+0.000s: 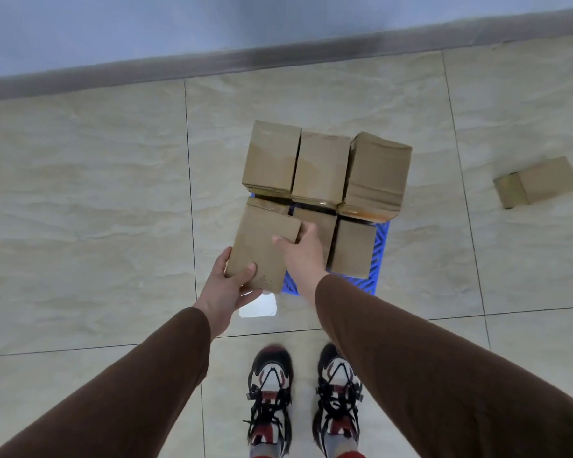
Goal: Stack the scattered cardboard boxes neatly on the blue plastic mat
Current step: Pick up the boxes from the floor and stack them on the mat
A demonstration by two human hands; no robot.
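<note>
One head camera looks steeply down from standing height at the floor (80, 209). It faces the wall (113, 24).

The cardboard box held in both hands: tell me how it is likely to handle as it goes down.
The cardboard box looks stiff: its faces stay flat under the left hand and right hand. Probably light, since a fingertip grip carries it. Flat sides suggest it will sit on the blue mat without rolling.
</note>
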